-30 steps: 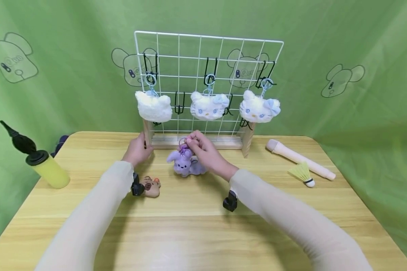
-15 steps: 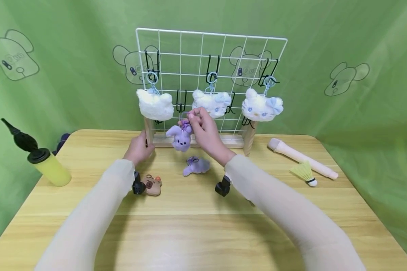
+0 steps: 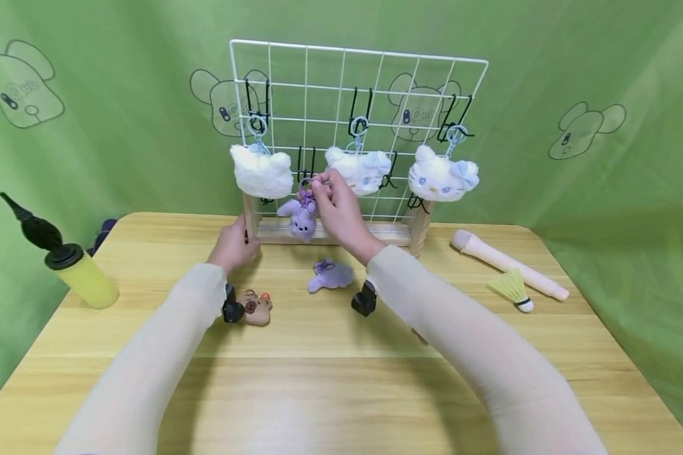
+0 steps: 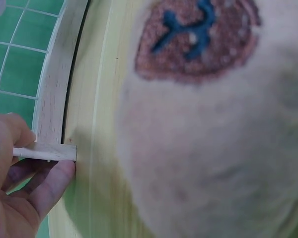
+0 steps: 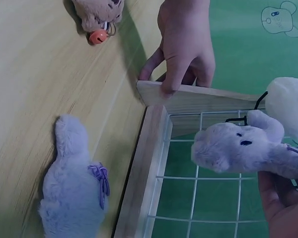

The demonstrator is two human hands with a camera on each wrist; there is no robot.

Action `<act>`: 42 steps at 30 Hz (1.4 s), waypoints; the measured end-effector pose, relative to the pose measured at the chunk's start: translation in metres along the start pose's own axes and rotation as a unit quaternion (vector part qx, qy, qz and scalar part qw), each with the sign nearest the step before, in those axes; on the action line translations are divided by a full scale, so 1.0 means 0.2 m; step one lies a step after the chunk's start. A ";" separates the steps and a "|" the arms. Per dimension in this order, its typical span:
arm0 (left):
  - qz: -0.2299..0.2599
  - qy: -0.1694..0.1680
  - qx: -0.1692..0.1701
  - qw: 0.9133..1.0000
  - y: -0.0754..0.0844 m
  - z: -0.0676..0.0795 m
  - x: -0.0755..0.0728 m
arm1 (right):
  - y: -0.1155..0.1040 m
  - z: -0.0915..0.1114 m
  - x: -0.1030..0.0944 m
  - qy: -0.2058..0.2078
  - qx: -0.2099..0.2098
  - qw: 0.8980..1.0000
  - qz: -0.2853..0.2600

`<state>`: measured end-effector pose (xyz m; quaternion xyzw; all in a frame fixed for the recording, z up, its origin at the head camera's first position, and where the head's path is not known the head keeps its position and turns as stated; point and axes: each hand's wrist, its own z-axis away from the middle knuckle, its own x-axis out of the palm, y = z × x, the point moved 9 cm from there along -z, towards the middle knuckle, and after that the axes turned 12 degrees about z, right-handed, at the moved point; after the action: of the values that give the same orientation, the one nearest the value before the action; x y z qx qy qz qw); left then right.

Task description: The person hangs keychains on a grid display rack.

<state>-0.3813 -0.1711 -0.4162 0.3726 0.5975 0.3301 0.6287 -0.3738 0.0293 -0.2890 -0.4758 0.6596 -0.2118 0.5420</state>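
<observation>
My right hand [image 3: 341, 205] pinches the ring of a purple plush bunny keychain [image 3: 303, 221], which hangs in front of the white wire grid rack [image 3: 358, 48], close by a black hook [image 3: 305, 163] in the lower row. In the right wrist view the bunny's head [image 5: 233, 146] lies beside the fingers. My left hand [image 3: 233, 246] grips the left wooden foot [image 4: 49, 150] of the rack, thumb on one side and fingers on the other. A second purple plush keychain [image 3: 331, 275] lies on the table below. Three white plush cat keychains [image 3: 262, 172] hang from upper hooks.
A brown plush keychain [image 3: 256, 308] with an orange bell lies by the left wrist. On the left stands a yellow pump bottle [image 3: 85, 278]. To the right are a pale pink microphone-shaped stick [image 3: 506, 262] and a yellow shuttlecock [image 3: 513, 291]. A green curtain hangs behind.
The right hand has lifted the purple bunny keychain off the table, up to the lower hook row. The left hand keeps its grip on the rack's foot.
</observation>
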 end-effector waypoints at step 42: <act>-0.006 0.000 0.002 1.000 0.01 0.01 0.00 | 0.26 0.20 -0.02 -0.059 0.010 0.992 0.109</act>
<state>-0.3800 -0.1710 -0.4147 0.3700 0.6008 0.3250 0.6297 -0.3576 0.0669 -0.3418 -0.4076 0.6720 -0.1295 0.6046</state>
